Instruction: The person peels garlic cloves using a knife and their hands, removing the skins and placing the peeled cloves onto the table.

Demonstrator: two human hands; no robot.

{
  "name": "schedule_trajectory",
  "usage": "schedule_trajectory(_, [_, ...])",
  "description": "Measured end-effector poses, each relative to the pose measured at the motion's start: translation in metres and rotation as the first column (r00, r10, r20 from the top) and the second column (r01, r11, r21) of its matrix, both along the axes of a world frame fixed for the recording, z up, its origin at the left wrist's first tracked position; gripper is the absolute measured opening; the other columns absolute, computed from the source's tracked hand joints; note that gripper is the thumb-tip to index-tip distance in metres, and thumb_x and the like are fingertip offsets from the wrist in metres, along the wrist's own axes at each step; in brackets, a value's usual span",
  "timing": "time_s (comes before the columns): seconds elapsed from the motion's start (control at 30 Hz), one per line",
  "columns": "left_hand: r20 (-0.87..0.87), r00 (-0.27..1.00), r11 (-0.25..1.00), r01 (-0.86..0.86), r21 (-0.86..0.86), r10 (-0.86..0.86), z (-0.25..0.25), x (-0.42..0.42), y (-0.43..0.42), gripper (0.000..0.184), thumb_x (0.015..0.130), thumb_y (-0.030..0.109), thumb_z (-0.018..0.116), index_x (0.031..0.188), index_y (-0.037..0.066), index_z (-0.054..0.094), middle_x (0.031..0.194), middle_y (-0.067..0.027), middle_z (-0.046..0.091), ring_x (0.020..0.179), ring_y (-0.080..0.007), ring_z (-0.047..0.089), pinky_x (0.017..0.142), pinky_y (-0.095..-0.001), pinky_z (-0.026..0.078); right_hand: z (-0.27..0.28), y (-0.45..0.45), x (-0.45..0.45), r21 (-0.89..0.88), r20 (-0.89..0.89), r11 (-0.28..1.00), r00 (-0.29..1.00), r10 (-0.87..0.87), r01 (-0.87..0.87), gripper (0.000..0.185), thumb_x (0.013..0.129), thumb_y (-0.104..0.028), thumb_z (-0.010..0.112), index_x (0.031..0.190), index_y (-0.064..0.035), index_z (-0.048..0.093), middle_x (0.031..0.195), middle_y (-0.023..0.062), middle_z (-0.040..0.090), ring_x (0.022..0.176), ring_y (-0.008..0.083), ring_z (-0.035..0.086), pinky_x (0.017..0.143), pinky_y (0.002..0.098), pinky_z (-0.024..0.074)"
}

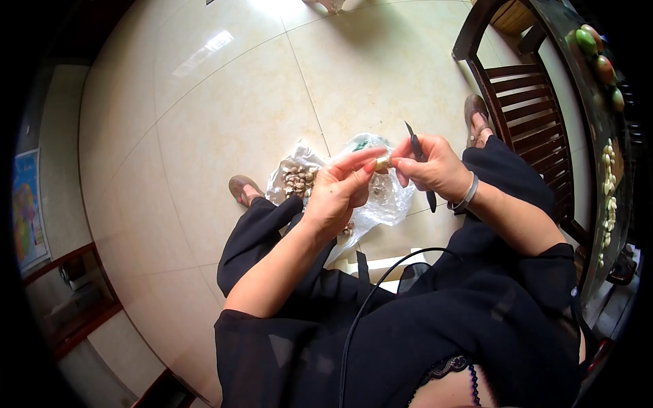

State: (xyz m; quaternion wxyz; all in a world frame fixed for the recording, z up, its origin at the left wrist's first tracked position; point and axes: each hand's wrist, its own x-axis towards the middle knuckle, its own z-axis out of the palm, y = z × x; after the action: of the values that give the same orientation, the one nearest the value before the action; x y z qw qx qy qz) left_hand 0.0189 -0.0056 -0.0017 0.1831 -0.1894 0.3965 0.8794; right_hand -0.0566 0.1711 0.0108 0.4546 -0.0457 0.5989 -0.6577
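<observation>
A small pale garlic clove point(383, 164) is pinched in the fingertips of my left hand point(340, 187). My right hand point(435, 166) grips a dark small knife point(417, 148), its pointed end up and away from me. The right thumb and forefinger also reach the clove, so both hands meet at it. Below them, unpeeled garlic cloves point(298, 181) lie in a white plastic bag point(277, 180) on the left. Loose skins point(384, 190) rest on clear plastic point(401, 204) under my right hand.
At the right, a dark table point(590, 129) holds a line of peeled cloves point(609, 180) and several green and reddish fruits point(603, 68). A slatted wooden chair point(527, 105) stands beside it. My feet are either side of the plastic on the tiled floor point(231, 122).
</observation>
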Motion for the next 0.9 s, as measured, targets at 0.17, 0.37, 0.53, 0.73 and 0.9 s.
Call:
schedule_trajectory(0.17, [0.004, 0.998, 0.985, 0.06, 0.162, -0.062, -0.008, 0.0, -0.005, 0.029, 0.087, 0.015, 0.051, 0.112, 0.0, 0.05, 0.075, 0.0002, 0.051, 0.048, -0.0038, 0.031, 0.044, -0.0179, 0.026, -0.002, -0.001, 0.003, 0.009, -0.015, 0.999, 0.999, 0.037, -0.037, 0.009, 0.082, -0.012, 0.055, 0.085, -0.0036, 0.055, 0.063, 0.0013, 0.057, 0.046, 0.0017, 0.042, 0.041, 0.0155, 0.0303])
schedule_trajectory(0.37, [-0.056, 0.998, 0.999, -0.041, 0.003, 0.041, -0.003, -0.004, -0.009, 0.027, 0.09, 0.02, 0.046, 0.107, 0.001, 0.052, 0.078, -0.0026, 0.053, 0.044, -0.0034, 0.029, 0.042, -0.0178, 0.025, -0.022, -0.004, 0.012, 0.018, -0.206, 0.997, 0.975, 0.077, -0.075, 0.013, 0.082, -0.014, 0.058, 0.084, -0.0018, 0.054, 0.063, 0.0017, 0.056, 0.049, 0.004, 0.046, 0.043, 0.0174, 0.0343])
schedule_trajectory(0.53, [-0.051, 0.999, 0.991, -0.011, -0.133, 0.004, 0.002, -0.005, -0.01, 0.028, 0.09, 0.022, 0.046, 0.106, 0.001, 0.052, 0.077, -0.0026, 0.053, 0.044, -0.0032, 0.029, 0.042, -0.0179, 0.025, -0.015, -0.007, 0.014, 0.21, -0.36, 0.971, 0.914, 0.188, -0.117, 0.016, 0.081, -0.014, 0.06, 0.083, 0.0006, 0.054, 0.062, 0.0025, 0.056, 0.058, 0.0065, 0.053, 0.054, 0.0207, 0.0429])
schedule_trajectory(0.73, [-0.041, 0.999, 0.987, -0.031, -0.156, 0.024, 0.0, -0.004, -0.011, 0.026, 0.089, 0.024, 0.047, 0.099, 0.001, 0.053, 0.073, -0.0023, 0.052, 0.044, -0.0031, 0.03, 0.042, -0.0182, 0.025, -0.02, -0.008, 0.017, 0.191, -0.558, 0.974, 0.802, 0.212, -0.124, 0.018, 0.075, -0.014, 0.063, 0.079, 0.0009, 0.054, 0.058, 0.0084, 0.054, 0.053, 0.0126, 0.053, 0.051, 0.026, 0.0425])
schedule_trajectory(0.9, [-0.039, 0.999, 0.992, -0.003, -0.129, -0.003, -0.003, -0.003, -0.012, 0.026, 0.089, 0.026, 0.047, 0.095, 0.001, 0.053, 0.069, -0.0011, 0.049, 0.044, -0.0032, 0.03, 0.042, -0.0181, 0.025, -0.016, -0.008, 0.017, 0.235, -0.622, 0.961, 0.738, 0.262, -0.144, 0.021, 0.077, -0.018, 0.062, 0.082, -0.0001, 0.053, 0.061, 0.0115, 0.053, 0.054, 0.0174, 0.053, 0.052, 0.0292, 0.0421])
